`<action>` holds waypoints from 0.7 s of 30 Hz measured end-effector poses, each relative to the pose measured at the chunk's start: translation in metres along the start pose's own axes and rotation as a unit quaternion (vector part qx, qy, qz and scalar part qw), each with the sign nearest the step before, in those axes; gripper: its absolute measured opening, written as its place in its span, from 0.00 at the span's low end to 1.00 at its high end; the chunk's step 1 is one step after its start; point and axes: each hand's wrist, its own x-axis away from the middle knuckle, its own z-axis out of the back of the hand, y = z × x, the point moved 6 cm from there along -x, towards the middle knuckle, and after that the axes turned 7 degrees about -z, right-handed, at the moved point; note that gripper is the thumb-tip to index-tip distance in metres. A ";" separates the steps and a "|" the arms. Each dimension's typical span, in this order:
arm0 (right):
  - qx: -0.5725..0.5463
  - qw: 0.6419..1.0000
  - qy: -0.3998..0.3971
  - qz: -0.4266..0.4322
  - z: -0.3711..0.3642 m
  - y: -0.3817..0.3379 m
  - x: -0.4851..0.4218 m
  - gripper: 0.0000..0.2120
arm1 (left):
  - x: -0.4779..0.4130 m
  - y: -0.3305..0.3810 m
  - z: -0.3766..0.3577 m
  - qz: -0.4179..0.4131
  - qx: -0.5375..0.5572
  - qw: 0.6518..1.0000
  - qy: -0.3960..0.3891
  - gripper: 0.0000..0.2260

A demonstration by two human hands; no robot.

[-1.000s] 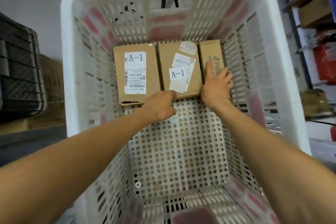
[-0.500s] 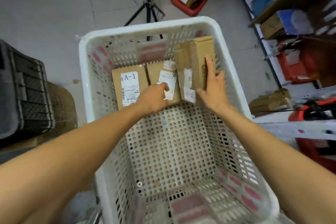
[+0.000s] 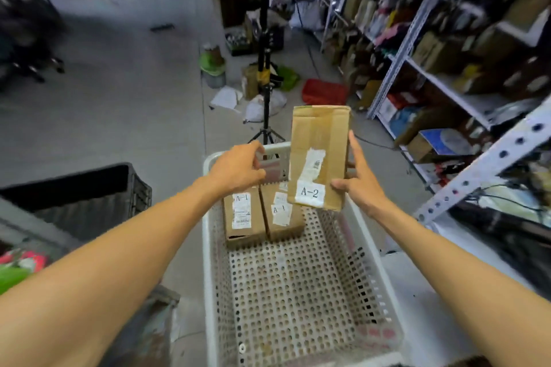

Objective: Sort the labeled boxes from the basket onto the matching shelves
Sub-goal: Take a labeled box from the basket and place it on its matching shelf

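Shelving point(image 3: 398, 68): a metal rack runs along the right side from near to far. Its levels are crowded with cartons and packets, which are blurred.
Basket point(image 3: 208, 262): white perforated plastic, standing on the grey floor in the near middle. Its holed bottom is bare at the near end.
Black crate point(image 3: 98, 205): dark and open-topped, on the floor just left of the basket.
Stand point(image 3: 264, 39): a black tripod pole, upright on the floor beyond the basket's far rim.
Red bin point(image 3: 325, 93): low on the floor, far right of the stand and close to the foot of the shelving.
A-2 box point(image 3: 319, 140): a brown carton held upright in the air over the far right part of the basket. Its top is well above the rim. The white "A-2" label sits at its lower end, facing the camera.
Left A-1 box point(image 3: 243, 217): lying flat on the basket bottom at the far end, label up.
Right A-1 box point(image 3: 283, 214): flat beside the left one, touching it. The lower corner of the A-2 box partly covers it.
Right hand point(image 3: 360, 182): grips the A-2 box at its lower right. The thumb presses on the front beside the label, one finger lies straight up the right edge, and the other fingers are behind the box.
Left hand point(image 3: 238, 167): in the air over the far left of the basket, above the A-1 boxes. Its fingers are loosely curled and hold nothing, and it is clear of the A-2 box.
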 end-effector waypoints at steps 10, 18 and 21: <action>-0.007 0.996 -0.044 0.075 0.035 -0.053 0.134 0.47 | 0.135 0.092 0.040 -0.021 -0.123 0.992 -0.023 0.21; -0.018 0.993 -0.008 0.119 0.057 -0.093 0.229 0.45 | 0.190 0.154 0.075 -0.083 -0.173 0.981 0.002 0.20; -0.023 0.991 0.013 0.131 0.065 -0.096 0.265 0.45 | 0.210 0.175 0.075 -0.120 -0.179 0.976 -0.001 0.21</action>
